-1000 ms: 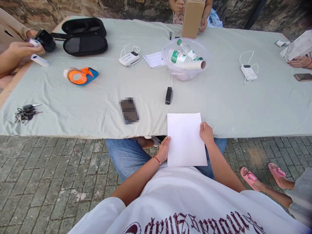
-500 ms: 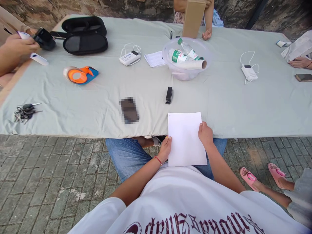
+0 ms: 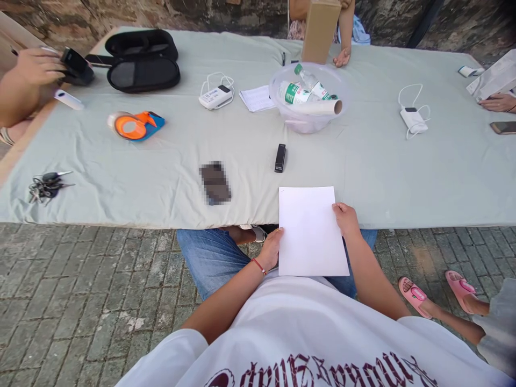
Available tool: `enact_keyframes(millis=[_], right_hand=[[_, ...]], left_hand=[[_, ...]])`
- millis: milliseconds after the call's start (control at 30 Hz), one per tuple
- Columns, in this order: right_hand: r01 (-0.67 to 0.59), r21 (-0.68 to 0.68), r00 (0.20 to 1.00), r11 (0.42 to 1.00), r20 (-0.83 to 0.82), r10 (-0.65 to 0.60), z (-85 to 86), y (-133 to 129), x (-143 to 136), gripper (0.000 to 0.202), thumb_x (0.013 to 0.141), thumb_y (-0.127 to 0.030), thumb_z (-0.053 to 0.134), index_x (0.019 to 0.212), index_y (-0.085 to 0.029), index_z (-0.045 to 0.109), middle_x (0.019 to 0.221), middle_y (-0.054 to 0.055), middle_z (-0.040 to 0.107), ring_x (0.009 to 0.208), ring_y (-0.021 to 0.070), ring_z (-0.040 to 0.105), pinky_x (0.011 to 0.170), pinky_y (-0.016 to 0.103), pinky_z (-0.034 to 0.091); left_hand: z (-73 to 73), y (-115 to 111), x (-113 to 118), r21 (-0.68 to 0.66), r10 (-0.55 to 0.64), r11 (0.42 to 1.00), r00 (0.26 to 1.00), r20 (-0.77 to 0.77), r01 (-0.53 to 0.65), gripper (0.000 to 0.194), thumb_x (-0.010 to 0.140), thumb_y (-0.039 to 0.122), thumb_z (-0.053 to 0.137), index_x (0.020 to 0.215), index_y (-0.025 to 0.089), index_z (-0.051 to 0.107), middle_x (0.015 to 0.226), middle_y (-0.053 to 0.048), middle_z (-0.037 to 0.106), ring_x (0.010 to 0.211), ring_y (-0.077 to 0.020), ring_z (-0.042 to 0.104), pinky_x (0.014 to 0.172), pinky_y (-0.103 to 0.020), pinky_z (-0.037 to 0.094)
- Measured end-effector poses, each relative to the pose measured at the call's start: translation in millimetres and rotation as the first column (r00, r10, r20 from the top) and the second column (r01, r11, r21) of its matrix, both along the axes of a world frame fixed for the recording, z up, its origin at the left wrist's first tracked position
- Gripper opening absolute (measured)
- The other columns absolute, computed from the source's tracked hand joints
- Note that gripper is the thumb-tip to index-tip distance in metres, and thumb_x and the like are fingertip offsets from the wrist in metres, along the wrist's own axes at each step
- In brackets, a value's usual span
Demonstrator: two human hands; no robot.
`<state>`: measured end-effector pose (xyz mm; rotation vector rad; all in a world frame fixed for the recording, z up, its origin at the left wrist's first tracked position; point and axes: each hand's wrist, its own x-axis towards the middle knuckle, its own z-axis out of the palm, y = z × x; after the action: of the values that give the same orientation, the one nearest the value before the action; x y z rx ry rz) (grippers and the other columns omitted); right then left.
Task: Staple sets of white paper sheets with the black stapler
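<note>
White paper [image 3: 311,234], apparently with a small staple mark at its upper left corner, spans the table's front edge and my lap. My left hand [image 3: 271,248] is closed on its left edge, a red bracelet on the wrist. On the right edge, near the upper corner, my right hand [image 3: 345,218] pinches the paper. A black stapler [image 3: 280,158] lies on the cloth just beyond the sheet. To its left rests a dark, pixelated rectangular object [image 3: 215,183].
The cloth-covered table [image 3: 374,177] bears a plastic basin [image 3: 308,123] with bottles, an orange tape dispenser [image 3: 135,126], keys [image 3: 47,186], an open black case [image 3: 143,74] and white devices with cables. Other people's hands hold things at the left, far and right sides.
The paper's right edge has shifted slightly right together with my right hand, and my left hand remains at the left edge. At the far left another person's hand has moved over a black object.
</note>
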<state>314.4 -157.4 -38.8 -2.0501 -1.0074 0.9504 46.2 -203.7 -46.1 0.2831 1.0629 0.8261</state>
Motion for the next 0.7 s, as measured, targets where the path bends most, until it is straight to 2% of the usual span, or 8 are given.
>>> enact_keyframes(millis=[133,267,333,433,467,567,633,700], right_hand=[[-0.045,-0.029,0.999,0.999,0.004,0.045,3.6,2,0,0.034,0.082,-0.050,0.048,0.080,-0.021,0.064,0.069,0.003,0.065,0.064,0.0214,0.055,0.058,0.032,0.044],[-0.164,-0.085,0.955,0.983,0.237,0.180,15.1,8,5,0.032,0.086,-0.047,0.046,0.080,-0.022,0.065,0.073,0.006,0.067,0.071,0.0244,0.059,0.066,0.036,0.046],[-0.175,-0.082,0.896,0.981,0.400,0.193,26.2,18,6,0.028,0.088,-0.042,0.048,0.089,-0.022,0.066,0.084,0.008,0.070,0.078,0.0260,0.061,0.075,0.039,0.047],[-0.268,0.057,0.844,0.962,0.495,0.206,48.9,39,1,0.031,0.091,-0.036,0.046,0.110,-0.022,0.066,0.109,0.011,0.069,0.098,0.0278,0.062,0.087,0.043,0.046],[-0.350,0.103,0.835,0.931,0.485,0.261,57.2,47,-3,0.034,0.093,-0.036,0.045,0.115,-0.022,0.065,0.115,0.011,0.068,0.106,0.0281,0.060,0.091,0.044,0.046],[-0.605,0.138,0.748,0.784,0.436,0.501,79.2,74,-20,0.038,0.095,-0.041,0.044,0.123,-0.025,0.065,0.124,0.008,0.066,0.122,0.0290,0.052,0.102,0.047,0.040],[-0.703,0.138,0.688,0.697,0.380,0.618,88.6,91,-31,0.039,0.095,-0.044,0.047,0.124,-0.025,0.066,0.126,0.007,0.066,0.124,0.0285,0.051,0.105,0.046,0.038],[-0.762,0.115,0.643,0.638,0.259,0.721,93.0,106,-40,0.039,0.093,-0.046,0.050,0.120,-0.025,0.069,0.123,0.006,0.068,0.118,0.0267,0.056,0.102,0.043,0.041]], left_hand=[[4.4,3,-1,0.020,-0.034,0.999,0.999,-0.028,0.034,0.052,0.065,0.058,0.080,0.091,0.014,0.069,0.086,-0.009,0.073,0.081,-0.0238,0.068,0.082,-0.040,0.051],[5.8,7,-3,0.113,-0.077,0.990,0.992,-0.100,0.089,0.050,0.070,0.063,0.074,0.086,0.016,0.067,0.082,-0.006,0.070,0.075,-0.0201,0.063,0.075,-0.035,0.050],[7.3,8,-5,0.206,-0.089,0.970,0.977,-0.196,0.129,0.049,0.073,0.065,0.070,0.083,0.017,0.066,0.080,-0.004,0.068,0.073,-0.0176,0.059,0.073,-0.031,0.048],[11.2,9,-9,0.298,-0.115,0.933,0.952,-0.285,0.202,0.049,0.076,0.066,0.066,0.078,0.017,0.064,0.077,-0.002,0.064,0.071,-0.0151,0.053,0.070,-0.027,0.044],[12.5,9,-10,0.312,-0.130,0.923,0.947,-0.294,0.223,0.048,0.078,0.065,0.065,0.077,0.017,0.064,0.076,-0.002,0.063,0.071,-0.0147,0.052,0.069,-0.027,0.043],[14.9,9,-12,0.343,-0.180,0.896,0.938,-0.296,0.281,0.046,0.081,0.064,0.062,0.079,0.018,0.064,0.077,-0.002,0.063,0.070,-0.0148,0.051,0.068,-0.027,0.043],[15.4,9,-11,0.357,-0.219,0.879,0.932,-0.290,0.317,0.045,0.083,0.063,0.060,0.082,0.018,0.064,0.078,-0.002,0.063,0.071,-0.0155,0.053,0.068,-0.027,0.044],[16.0,8,-11,0.365,-0.248,0.865,0.925,-0.289,0.346,0.045,0.084,0.063,0.058,0.082,0.018,0.063,0.076,-0.002,0.063,0.069,-0.0152,0.052,0.066,-0.026,0.043]])
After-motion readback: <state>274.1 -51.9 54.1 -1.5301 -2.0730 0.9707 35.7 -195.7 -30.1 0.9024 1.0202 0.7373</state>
